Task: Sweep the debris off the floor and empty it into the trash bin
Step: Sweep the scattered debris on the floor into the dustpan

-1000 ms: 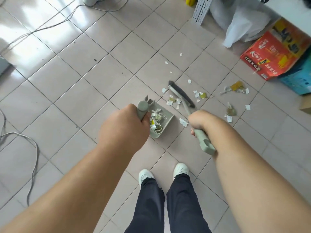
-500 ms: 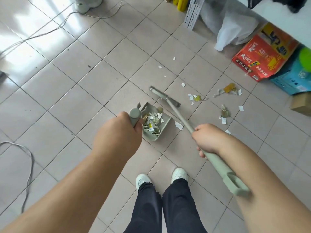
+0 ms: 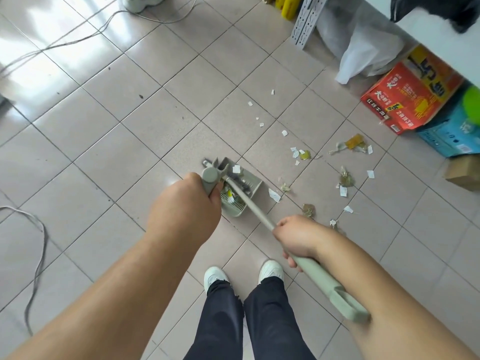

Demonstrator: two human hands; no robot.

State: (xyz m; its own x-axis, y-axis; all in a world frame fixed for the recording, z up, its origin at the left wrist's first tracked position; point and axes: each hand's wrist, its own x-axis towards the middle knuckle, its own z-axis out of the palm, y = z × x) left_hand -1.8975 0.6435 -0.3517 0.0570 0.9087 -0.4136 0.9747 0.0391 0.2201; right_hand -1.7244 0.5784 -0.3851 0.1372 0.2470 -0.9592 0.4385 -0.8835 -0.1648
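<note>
Sweeping debris into the pan, seen from above. The left hand (image 3: 185,203), centre of the frame, grasps the dustpan handle (image 3: 210,179); the dustpan (image 3: 250,189) rests on the floor (image 3: 104,152) just above it and already holds scraps. The right hand (image 3: 296,239), lower right of centre, is clenched round the broom shaft (image 3: 253,207), whose head (image 3: 239,181) lies inside the pan. Loose debris (image 3: 345,179) remains scattered to the right of the pan, toward the red box (image 3: 413,100); one paper scrap (image 3: 274,195) lies just beside the pan's lip. To do the step well, judged from this layout: keep the lip pressed flat to the tile, reach the broom beyond the farthest scraps, and draw short strokes toward the pan. Both forearms extend forward and down, the right wrist angled along the shaft. No trash bin is in view.
</note>
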